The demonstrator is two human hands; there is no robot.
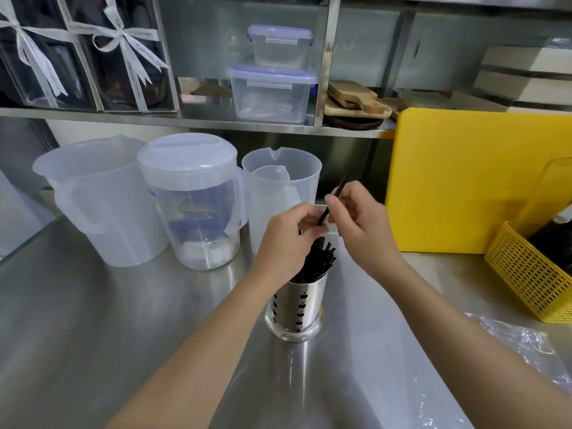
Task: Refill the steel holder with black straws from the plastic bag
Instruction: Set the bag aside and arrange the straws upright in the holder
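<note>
The steel holder, a perforated cylinder, stands on the steel counter in the middle of the view. A bundle of black straws leans out of its top. Just above the holder, my right hand pinches a single black straw that points up and away. My left hand curls around the lower end of that straw and the tops of the bundle. The clear plastic bag lies crumpled on the counter at the lower right; I cannot tell whether any straws are in it.
Three translucent plastic jugs stand behind the holder at the left. A yellow cutting board leans upright at the right, with a yellow perforated basket before it. A shelf above carries clear lidded boxes and wooden boards.
</note>
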